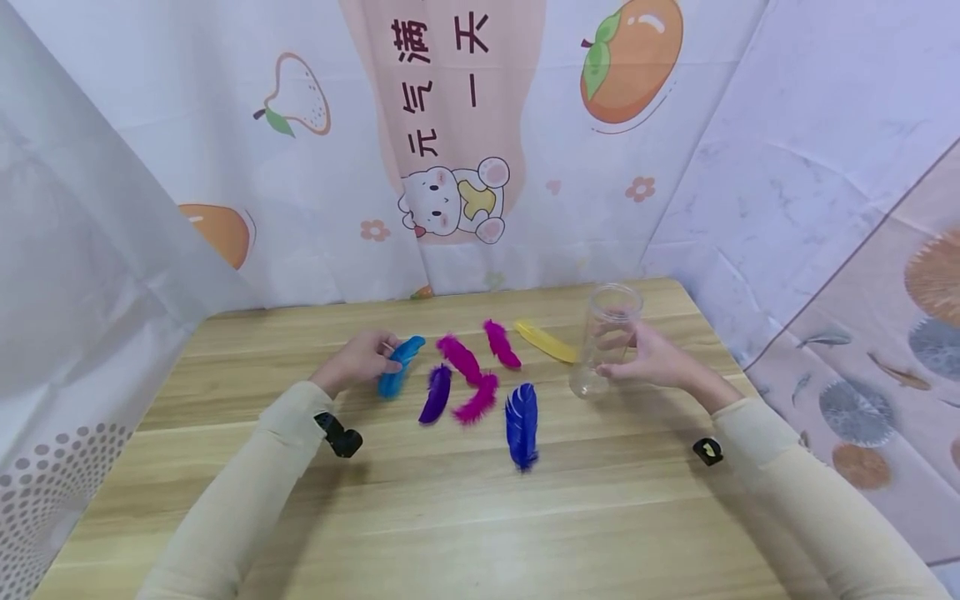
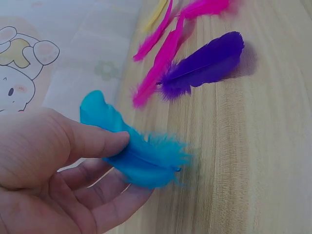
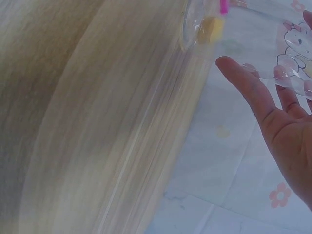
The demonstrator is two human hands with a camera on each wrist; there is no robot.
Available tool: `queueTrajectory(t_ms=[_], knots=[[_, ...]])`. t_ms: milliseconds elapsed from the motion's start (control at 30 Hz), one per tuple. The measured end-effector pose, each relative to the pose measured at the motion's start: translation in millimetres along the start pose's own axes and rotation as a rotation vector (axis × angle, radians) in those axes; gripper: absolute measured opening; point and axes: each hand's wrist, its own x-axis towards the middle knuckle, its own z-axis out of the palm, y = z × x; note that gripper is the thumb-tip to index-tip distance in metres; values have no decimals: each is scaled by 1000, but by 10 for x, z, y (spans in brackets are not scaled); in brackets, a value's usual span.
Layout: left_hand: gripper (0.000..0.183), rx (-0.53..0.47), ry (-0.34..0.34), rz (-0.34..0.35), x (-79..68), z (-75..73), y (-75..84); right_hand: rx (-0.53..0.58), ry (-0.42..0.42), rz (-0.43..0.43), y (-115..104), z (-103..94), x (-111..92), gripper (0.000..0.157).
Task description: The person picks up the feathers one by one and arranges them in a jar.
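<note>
While the left hand pinches a light-blue feather, I note the right hand grasping a clear cylinder round its side.

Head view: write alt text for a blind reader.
The left hand pinches a turquoise feather while the right hand holds a clear cylindrical jar. Between them, three magenta feathers, a purple feather, a dark blue feather and a yellow feather lie on a wood-grain table before a printed cloth.
</note>
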Motion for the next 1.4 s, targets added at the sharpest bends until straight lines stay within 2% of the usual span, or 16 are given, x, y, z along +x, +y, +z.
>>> queueTrajectory(t_ms=[200,433,700,967,1200,1400], knots=[[35,29,6,34,28,14,-2,-7,3,-10,-10,-9,-24,91],[28,18,11,63,13,24,-3,-7,-8,-12,-18,-4,-11,90],[28,-35,-9,17,-2,36,13,10,-4,-23,-11,-6,-7,89],[28,-49,-12,10,9,34,24,-3,-9,-14,5,-20,-13,92],[30,-122,-33,1,10,48,56,12,-7,-15,-4,-19,-10,92],[33,-141,-46,12,22,99,48,38,-14,-32,-1,0,-18,91]])
